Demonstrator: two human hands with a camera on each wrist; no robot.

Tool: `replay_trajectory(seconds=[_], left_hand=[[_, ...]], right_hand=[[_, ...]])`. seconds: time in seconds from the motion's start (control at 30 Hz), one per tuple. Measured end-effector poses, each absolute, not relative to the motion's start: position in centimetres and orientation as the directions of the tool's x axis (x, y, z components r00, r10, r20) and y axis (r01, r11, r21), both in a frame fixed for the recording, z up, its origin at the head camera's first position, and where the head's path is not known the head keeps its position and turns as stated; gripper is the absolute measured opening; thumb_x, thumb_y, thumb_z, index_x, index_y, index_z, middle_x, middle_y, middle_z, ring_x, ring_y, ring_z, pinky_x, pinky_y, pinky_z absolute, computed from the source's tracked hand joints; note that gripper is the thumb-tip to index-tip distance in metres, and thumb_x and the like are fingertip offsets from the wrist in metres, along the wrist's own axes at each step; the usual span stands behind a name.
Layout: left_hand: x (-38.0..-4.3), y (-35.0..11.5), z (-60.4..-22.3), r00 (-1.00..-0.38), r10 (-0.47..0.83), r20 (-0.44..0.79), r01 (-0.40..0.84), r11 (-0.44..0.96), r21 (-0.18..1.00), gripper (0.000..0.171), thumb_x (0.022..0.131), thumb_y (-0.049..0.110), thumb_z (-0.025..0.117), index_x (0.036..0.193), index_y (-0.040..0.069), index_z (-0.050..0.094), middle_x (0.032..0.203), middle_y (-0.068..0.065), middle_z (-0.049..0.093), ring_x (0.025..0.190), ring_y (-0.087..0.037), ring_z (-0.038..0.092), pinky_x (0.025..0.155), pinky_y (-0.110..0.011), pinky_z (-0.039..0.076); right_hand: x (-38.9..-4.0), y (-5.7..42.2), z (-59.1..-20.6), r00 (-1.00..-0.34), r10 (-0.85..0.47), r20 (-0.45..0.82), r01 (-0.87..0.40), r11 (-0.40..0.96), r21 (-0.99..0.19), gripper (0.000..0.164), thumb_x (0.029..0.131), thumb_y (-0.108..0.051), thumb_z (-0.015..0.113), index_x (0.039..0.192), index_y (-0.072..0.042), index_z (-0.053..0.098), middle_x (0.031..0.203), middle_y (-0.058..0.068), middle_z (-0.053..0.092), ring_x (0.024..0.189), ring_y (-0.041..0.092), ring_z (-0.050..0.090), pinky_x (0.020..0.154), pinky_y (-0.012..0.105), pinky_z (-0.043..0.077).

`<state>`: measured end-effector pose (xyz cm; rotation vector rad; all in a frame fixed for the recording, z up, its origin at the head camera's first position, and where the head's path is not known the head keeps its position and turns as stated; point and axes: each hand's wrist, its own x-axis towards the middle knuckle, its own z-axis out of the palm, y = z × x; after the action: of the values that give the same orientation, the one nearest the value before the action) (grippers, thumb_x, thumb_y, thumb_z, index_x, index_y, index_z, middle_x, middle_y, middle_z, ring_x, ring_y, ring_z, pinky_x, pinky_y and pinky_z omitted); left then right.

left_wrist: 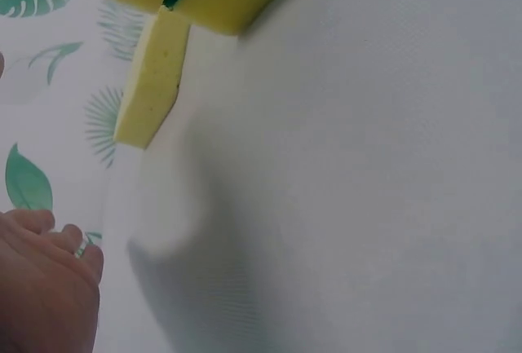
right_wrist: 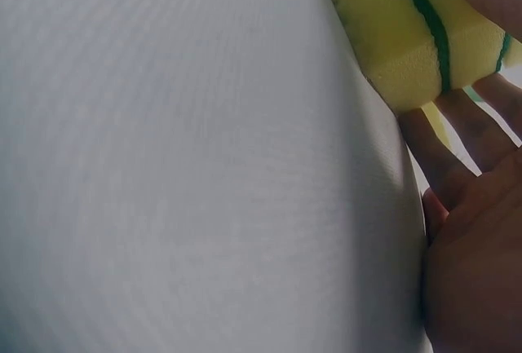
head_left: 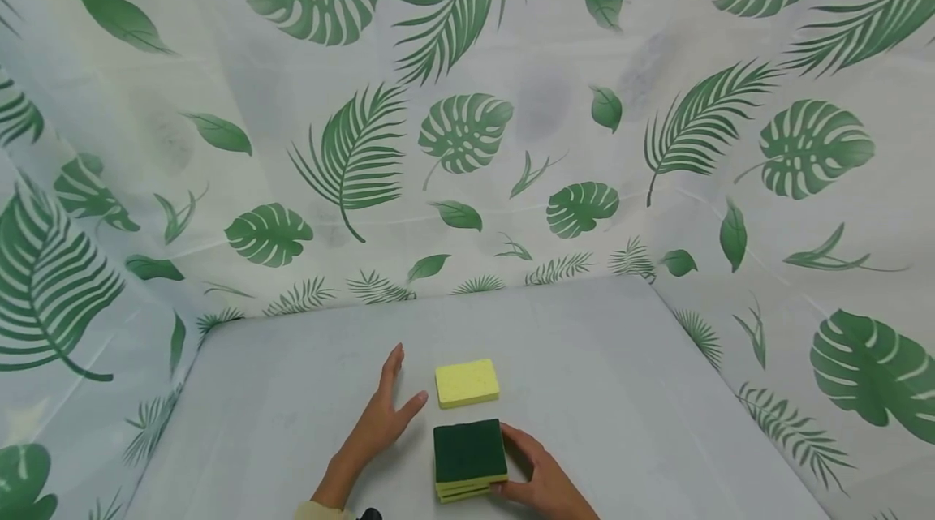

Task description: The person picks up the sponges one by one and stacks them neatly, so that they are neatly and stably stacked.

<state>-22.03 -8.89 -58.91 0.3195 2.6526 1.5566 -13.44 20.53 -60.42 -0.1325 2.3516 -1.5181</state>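
A stack of scouring sponges [head_left: 470, 451], yellow with dark green scrub layers, stands near the table's front with a green side up. My right hand [head_left: 540, 475] grips its right side, thumb at the near face and fingers toward the back. The right wrist view shows fingers against the yellow edges of the stack [right_wrist: 408, 63]. Behind the stack lies a single sponge [head_left: 467, 382], yellow face up. To the left of both, my left hand [head_left: 381, 423] is held with fingers extended and thumb spread, holding nothing; its shadow falls on the table in the left wrist view.
The pale grey table [head_left: 584, 374] extends around the sponges on all sides. White sheeting [head_left: 511, 244] printed with green leaves rises along the table's back, left and right edges.
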Motion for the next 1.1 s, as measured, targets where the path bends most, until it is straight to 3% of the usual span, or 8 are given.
replay_trajectory(seconds=[0.43, 1.1], left_hand=[[-23.3, -7.7, -59.6, -0.973, 0.233, -0.010, 0.105, 0.474, 0.874, 0.102, 0.096, 0.045, 0.080, 0.173, 0.026, 0.016, 0.174, -0.018, 0.025, 0.157, -0.048, 0.027, 0.115, -0.078, 0.028], [-24.2, -6.3, -61.1, -0.954, 0.296, -0.051, 0.095, 0.460, 0.883, 0.103, 0.092, 0.048, 0.082, 0.172, 0.019, 0.024, 0.174, -0.020, 0.026, 0.158, -0.046, 0.026, 0.118, -0.073, 0.028]], right_hand=[[-13.5, 20.4, -60.3, -0.939, -0.252, -0.234, 0.111, 0.420, -0.901, 0.092, 0.087, -0.038, 0.090, 0.162, -0.007, 0.046, 0.163, 0.022, 0.045, 0.150, 0.054, 0.034, 0.113, 0.079, 0.028], [-13.5, 20.4, -60.3, -0.935, -0.244, -0.256, 0.128, 0.441, -0.888, 0.094, 0.088, -0.042, 0.088, 0.163, -0.008, 0.045, 0.164, 0.024, 0.043, 0.150, 0.055, 0.033, 0.112, 0.080, 0.029]])
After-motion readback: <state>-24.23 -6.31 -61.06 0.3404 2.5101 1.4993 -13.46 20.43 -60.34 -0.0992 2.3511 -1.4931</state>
